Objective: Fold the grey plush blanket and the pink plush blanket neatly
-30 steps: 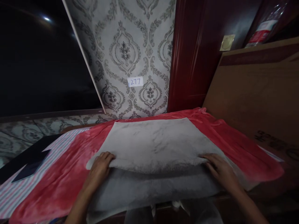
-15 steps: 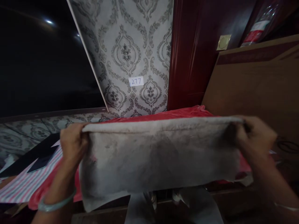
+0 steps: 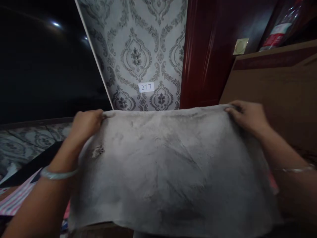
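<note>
A grey-white cloth (image 3: 153,165), likely a towel, hangs spread out in front of me, its face smudged with darker patches. A small frayed hole shows near its left edge. My left hand (image 3: 88,124) is closed on its top left corner, a pale bangle on that wrist. Pinched in my right hand (image 3: 250,115) is the top right corner. The top edge is stretched nearly straight between both hands, and the lower part drops toward the bottom of the view. Most of the red cloth behind it is hidden.
On the left stands a large dark screen (image 3: 49,66), with pink-striped cloth (image 3: 18,198) below it. Ahead is the patterned wall (image 3: 136,43) with a paper label (image 3: 146,87). A cardboard box (image 3: 274,89) and a plastic bottle (image 3: 276,33) are at right.
Both hands have risen, lifting the cloth's top edge higher. More of its face now hangs open downward, covering the red cloth and my legs that showed before.
</note>
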{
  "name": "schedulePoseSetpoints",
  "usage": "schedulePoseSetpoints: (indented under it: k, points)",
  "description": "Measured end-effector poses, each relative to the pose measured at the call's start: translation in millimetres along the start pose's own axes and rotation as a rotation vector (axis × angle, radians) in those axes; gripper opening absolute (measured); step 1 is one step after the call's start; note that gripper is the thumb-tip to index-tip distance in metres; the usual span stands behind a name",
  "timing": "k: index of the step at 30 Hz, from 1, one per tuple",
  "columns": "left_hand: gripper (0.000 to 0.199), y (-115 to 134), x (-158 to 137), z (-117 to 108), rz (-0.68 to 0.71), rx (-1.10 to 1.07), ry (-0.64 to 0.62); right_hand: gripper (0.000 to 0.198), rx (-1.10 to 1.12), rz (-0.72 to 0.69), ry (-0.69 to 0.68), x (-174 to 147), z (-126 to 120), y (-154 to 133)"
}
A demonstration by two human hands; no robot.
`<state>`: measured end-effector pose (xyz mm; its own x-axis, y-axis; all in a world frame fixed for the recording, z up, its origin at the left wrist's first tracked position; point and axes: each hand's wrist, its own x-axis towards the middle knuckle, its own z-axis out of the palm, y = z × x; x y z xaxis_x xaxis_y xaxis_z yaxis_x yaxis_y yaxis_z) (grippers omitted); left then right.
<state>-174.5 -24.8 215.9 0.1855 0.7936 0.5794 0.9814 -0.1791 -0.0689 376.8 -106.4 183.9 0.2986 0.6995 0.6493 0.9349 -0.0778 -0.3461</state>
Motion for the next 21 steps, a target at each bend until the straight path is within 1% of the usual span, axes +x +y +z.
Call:
schedulePoseSetpoints:
  k: [1, 3, 5, 7, 8, 10, 13, 15, 17, 20, 21]
  points:
    - [0.051, 6.2, 5.8, 6.3, 0.041, 0.025, -0.026, 0.023, -0.018, 0.022, -0.071, 5.0, 18.1, -3.4]
    - [0.056, 21.7, 14.9, 23.4, 0.085, 0.055, -0.054, 0.028, -0.034, 0.043, -0.119, 13.0, 54.3, -6.5]
    - [0.051, 38.6, 17.3, 45.3, 0.048, 0.045, -0.056, 0.035, -0.038, 0.05, -0.129, 13.9, 86.3, -5.5]
    - [0.044, 51.6, 10.5, 68.5, -0.015, 0.029, -0.075, 0.039, -0.037, 0.042, -0.153, 3.4, 111.3, -0.1]
    - [0.044, 55.0, 3.5, 79.3, -0.033, 0.019, -0.097, 0.039, -0.032, 0.029, -0.174, -6.6, 121.2, 4.7]
    - [0.041, 53.8, -16.4, 97.7, -0.037, -0.007, -0.162, 0.033, -0.019, 0.003, -0.221, -34.8, 135.6, 19.6]
    - [0.029, 33.7, -54.9, 114.2, -0.064, -0.044, -0.285, 0.027, 0.008, -0.008, -0.272, -88.2, 143.7, 54.2]
    - [0.027, 14.2, -81.3, 119.0, -0.112, -0.068, -0.382, 0.029, 0.011, 0.024, -0.288, -123.9, 140.6, 80.9]
    - [0.028, -4.2, -106.3, 122.1, -0.163, -0.088, -0.472, 0.031, 0.004, 0.093, -0.284, -156.3, 132.7, 104.9]
    - [0.042, -24.3, -140.5, 129.9, -0.192, -0.059, -0.499, 0.034, 0.027, 0.195, -0.243, -197.3, 117.8, 128.0]
    - [0.045, -28.9, -150.8, 133.9, -0.191, -0.047, -0.464, 0.035, 0.045, 0.213, -0.221, -208.6, 113.1, 131.8]
